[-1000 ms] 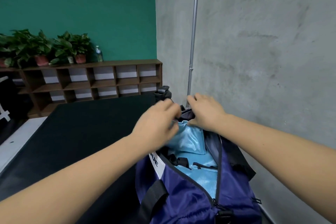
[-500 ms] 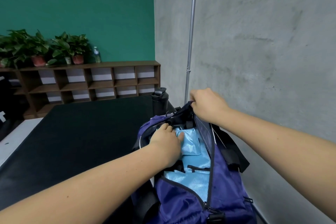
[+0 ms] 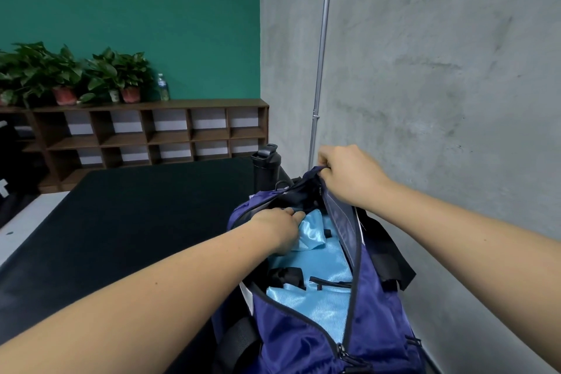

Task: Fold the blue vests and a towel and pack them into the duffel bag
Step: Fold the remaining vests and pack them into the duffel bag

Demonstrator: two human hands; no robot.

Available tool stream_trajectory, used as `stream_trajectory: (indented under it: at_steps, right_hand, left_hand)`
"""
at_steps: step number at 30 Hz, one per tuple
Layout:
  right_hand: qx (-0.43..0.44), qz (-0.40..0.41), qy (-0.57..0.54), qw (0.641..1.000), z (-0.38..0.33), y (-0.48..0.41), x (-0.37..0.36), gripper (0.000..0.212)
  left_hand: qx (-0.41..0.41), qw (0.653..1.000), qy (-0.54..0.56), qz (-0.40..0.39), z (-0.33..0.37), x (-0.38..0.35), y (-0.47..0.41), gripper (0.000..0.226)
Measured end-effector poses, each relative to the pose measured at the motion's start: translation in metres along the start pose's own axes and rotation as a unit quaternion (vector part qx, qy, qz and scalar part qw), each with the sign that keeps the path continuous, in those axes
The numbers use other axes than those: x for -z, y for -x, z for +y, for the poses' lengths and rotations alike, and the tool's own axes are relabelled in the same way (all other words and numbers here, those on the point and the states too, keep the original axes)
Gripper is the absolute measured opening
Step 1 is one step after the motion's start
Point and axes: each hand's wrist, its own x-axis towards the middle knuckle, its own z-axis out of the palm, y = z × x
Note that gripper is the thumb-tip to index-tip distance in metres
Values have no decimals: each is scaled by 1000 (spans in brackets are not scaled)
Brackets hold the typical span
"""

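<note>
Your left hand (image 3: 279,229) is inside the open navy nylon duffel bag (image 3: 306,340), fingers curled over a fold of the shiny light-blue vests (image 3: 321,255) lying in its mouth. Your right hand (image 3: 349,174) pinches the bag's far end rim and holds it up. The bag rests on the black counter (image 3: 121,215), long axis running away from you, so tucking likely goes forward, under that lifted rim.

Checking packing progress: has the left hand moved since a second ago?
Yes. The left hand dropped from beside the right hand into the duffel bag, gripping the blue vest, farther from the black bottle.
</note>
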Motion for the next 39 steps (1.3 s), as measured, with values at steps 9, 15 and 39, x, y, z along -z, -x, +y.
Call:
stream_trajectory:
  at_steps: [9,15,39]
  right_hand:
    - [-5,5,-11,1000,4,5,1,8]
    - [-11,8,-16,1000,6,8,-1,8]
    - [-18,9,-83,996,3,6,-3,14]
  left_hand:
    - [-22,984,-76,159,8,-1,16,51]
    - [-58,982,-44,175,19,-9,53,62]
    - [54,982,159,-90,28,7,-1,73]
